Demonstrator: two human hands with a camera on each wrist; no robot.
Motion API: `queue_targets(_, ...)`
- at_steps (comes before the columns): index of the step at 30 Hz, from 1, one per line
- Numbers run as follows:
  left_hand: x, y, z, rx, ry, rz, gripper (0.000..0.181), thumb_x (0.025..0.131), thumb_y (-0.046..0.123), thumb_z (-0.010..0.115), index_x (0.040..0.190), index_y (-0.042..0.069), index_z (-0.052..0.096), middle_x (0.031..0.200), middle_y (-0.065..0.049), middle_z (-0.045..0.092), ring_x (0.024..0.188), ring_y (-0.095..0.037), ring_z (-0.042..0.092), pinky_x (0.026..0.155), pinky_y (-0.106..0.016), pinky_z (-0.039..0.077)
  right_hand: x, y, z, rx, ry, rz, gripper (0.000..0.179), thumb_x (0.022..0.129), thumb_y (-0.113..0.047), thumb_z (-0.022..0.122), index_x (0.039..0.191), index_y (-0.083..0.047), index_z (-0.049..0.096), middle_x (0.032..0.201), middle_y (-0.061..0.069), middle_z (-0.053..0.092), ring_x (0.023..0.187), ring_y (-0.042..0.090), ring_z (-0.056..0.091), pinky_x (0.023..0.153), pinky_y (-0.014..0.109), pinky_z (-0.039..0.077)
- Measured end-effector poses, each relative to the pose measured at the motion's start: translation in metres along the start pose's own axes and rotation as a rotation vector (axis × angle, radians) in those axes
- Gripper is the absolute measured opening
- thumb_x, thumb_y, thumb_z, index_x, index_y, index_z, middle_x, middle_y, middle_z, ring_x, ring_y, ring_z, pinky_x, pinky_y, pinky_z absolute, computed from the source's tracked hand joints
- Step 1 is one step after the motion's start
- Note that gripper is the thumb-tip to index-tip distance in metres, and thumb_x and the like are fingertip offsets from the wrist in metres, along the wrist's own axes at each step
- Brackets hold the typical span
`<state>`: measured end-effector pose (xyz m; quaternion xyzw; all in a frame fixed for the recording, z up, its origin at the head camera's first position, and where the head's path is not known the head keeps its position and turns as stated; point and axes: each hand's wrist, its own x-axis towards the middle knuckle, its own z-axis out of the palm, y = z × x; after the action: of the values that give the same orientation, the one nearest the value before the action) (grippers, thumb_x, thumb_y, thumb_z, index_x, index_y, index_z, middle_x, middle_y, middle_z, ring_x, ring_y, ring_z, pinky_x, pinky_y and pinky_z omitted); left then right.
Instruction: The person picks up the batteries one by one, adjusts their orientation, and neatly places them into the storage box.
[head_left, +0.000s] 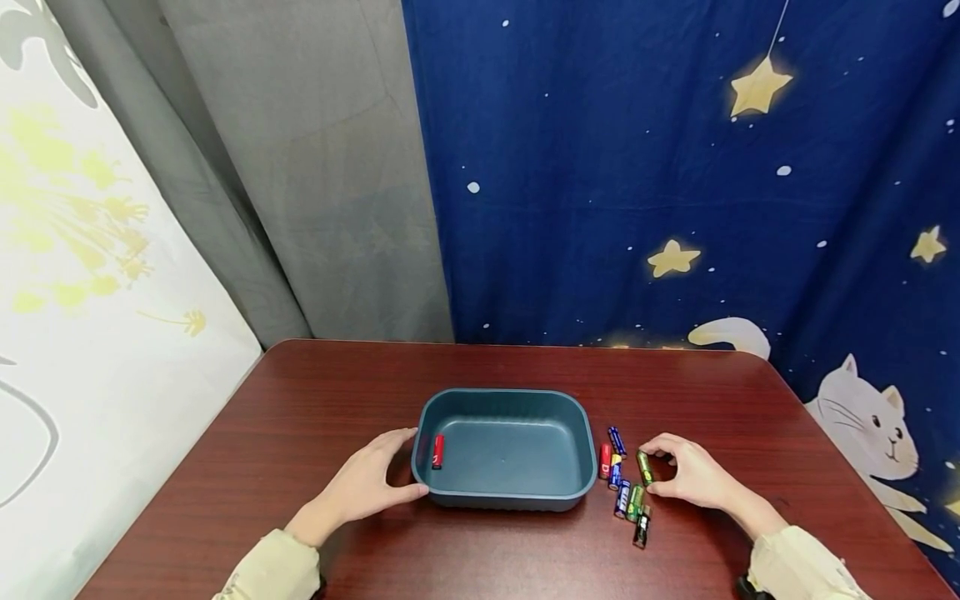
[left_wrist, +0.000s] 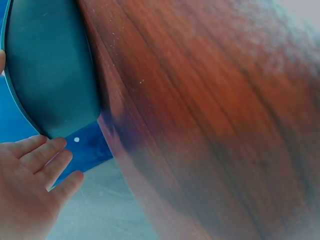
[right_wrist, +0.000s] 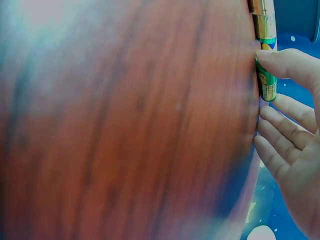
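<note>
A blue-green rectangular tub [head_left: 510, 502] sits on the table, with a single red battery [head_left: 438, 452] lying inside near its left wall. My left hand [head_left: 366, 477] rests at the tub's left end, its thumb and fingers spread along the rim; in the left wrist view the fingers [left_wrist: 52, 150] look straight. To the right of the tub, my right hand [head_left: 693, 473] pinches a green battery [head_left: 645, 468] lengthwise between thumb and forefinger. The right wrist view shows that green battery [right_wrist: 267, 86] close to the tabletop, the other fingers stretched out below it.
Several loose batteries lie between the tub and my right hand: a red one [head_left: 604, 461], blue ones [head_left: 622, 498], another green one [head_left: 635, 503] and a black one [head_left: 642, 528]. The dark red wooden table [head_left: 360, 392] ends at a grey curtain [head_left: 315, 208] and a blue starry curtain [head_left: 562, 208].
</note>
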<state>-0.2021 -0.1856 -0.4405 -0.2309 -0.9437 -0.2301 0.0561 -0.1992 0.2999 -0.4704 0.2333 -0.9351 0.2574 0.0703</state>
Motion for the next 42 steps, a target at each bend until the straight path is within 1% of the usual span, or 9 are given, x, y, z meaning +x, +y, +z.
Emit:
queue_targets(6, 0.0, 0.0, 0.001, -0.001, 0.002, 0.007, 0.082, 0.07, 0.062, 0.065, 0.133, 0.012, 0.046, 0.129, -0.003, 0.05, 0.12, -0.021, 0.045, 0.093, -0.044, 0.042, 0.001, 0.001, 0.0, -0.004, -0.001, 0.013, 0.041, 0.062, -0.023, 0.081, 0.097, -0.011, 0.062, 0.091, -0.005, 0.057, 0.082, 0.01, 0.051, 0.066, 0.025, 0.049)
queue_targets(10, 0.0, 0.001, 0.0, -0.002, 0.001, 0.006, 0.082, 0.07, 0.061, 0.065, 0.133, 0.012, 0.046, 0.129, -0.003, 0.05, 0.12, -0.021, 0.045, 0.093, -0.045, 0.042, 0.001, 0.0, -0.002, 0.016, 0.004, 0.018, 0.041, 0.062, -0.023, 0.081, 0.096, -0.01, 0.062, 0.089, -0.005, 0.057, 0.08, 0.011, 0.051, 0.065, 0.025, 0.048)
queue_targets(14, 0.001, 0.001, 0.001, -0.007, -0.003, 0.004, 0.082, 0.07, 0.061, 0.065, 0.133, 0.012, 0.045, 0.129, -0.003, 0.05, 0.12, -0.022, 0.044, 0.093, -0.046, 0.042, 0.003, -0.001, -0.005, 0.033, -0.012, 0.032, 0.04, 0.064, -0.024, 0.081, 0.096, -0.008, 0.061, 0.088, -0.004, 0.056, 0.079, 0.012, 0.05, 0.065, 0.025, 0.048)
queue_targets(18, 0.001, 0.001, 0.001, -0.009, 0.0, 0.007, 0.081, 0.07, 0.06, 0.066, 0.133, 0.012, 0.046, 0.129, -0.004, 0.05, 0.12, -0.022, 0.044, 0.093, -0.046, 0.042, 0.007, -0.003, -0.008, 0.044, -0.021, 0.038, 0.04, 0.065, -0.023, 0.08, 0.096, -0.007, 0.061, 0.087, -0.003, 0.056, 0.079, 0.013, 0.051, 0.065, 0.026, 0.049)
queue_targets(23, 0.001, 0.001, 0.001, -0.005, 0.02, 0.025, 0.079, 0.07, 0.056, 0.068, 0.132, 0.012, 0.047, 0.128, -0.002, 0.051, 0.119, -0.021, 0.046, 0.092, -0.045, 0.043, 0.015, -0.009, -0.012, 0.059, 0.001, 0.036, 0.038, 0.065, -0.021, 0.08, 0.096, -0.008, 0.061, 0.086, -0.004, 0.056, 0.079, 0.015, 0.053, 0.067, 0.028, 0.05)
queue_targets(26, 0.0, 0.001, 0.001, 0.001, 0.026, 0.024, 0.079, 0.07, 0.055, 0.069, 0.132, 0.012, 0.047, 0.128, -0.002, 0.051, 0.118, -0.02, 0.046, 0.092, -0.044, 0.043, 0.022, -0.014, -0.015, 0.079, 0.026, 0.037, 0.039, 0.064, -0.019, 0.081, 0.097, -0.009, 0.061, 0.086, -0.006, 0.058, 0.079, 0.014, 0.054, 0.068, 0.027, 0.051)
queue_targets(31, -0.001, 0.001, 0.001, 0.002, 0.023, 0.015, 0.079, 0.07, 0.056, 0.069, 0.132, 0.012, 0.047, 0.128, -0.002, 0.051, 0.119, -0.02, 0.046, 0.092, -0.045, 0.043, 0.035, -0.027, -0.021, 0.084, 0.07, 0.003, 0.04, 0.064, -0.02, 0.081, 0.098, -0.009, 0.062, 0.088, -0.004, 0.06, 0.08, 0.015, 0.056, 0.068, 0.027, 0.051)
queue_targets(37, -0.001, 0.002, 0.001, 0.003, 0.028, 0.021, 0.078, 0.07, 0.054, 0.07, 0.132, 0.011, 0.047, 0.128, -0.002, 0.051, 0.118, -0.021, 0.047, 0.091, -0.045, 0.043, 0.052, -0.045, -0.029, 0.092, 0.07, -0.033, 0.04, 0.066, -0.021, 0.08, 0.1, -0.01, 0.062, 0.092, -0.003, 0.06, 0.083, 0.021, 0.056, 0.071, 0.03, 0.05)
queue_targets(42, 0.0, 0.003, 0.001, -0.007, 0.018, 0.013, 0.078, 0.07, 0.051, 0.071, 0.133, 0.012, 0.046, 0.128, -0.001, 0.051, 0.118, -0.02, 0.046, 0.092, -0.045, 0.043, 0.065, -0.06, -0.033, 0.106, 0.069, -0.079, 0.042, 0.065, -0.021, 0.08, 0.101, -0.01, 0.062, 0.092, -0.001, 0.06, 0.084, 0.02, 0.055, 0.072, 0.03, 0.05)
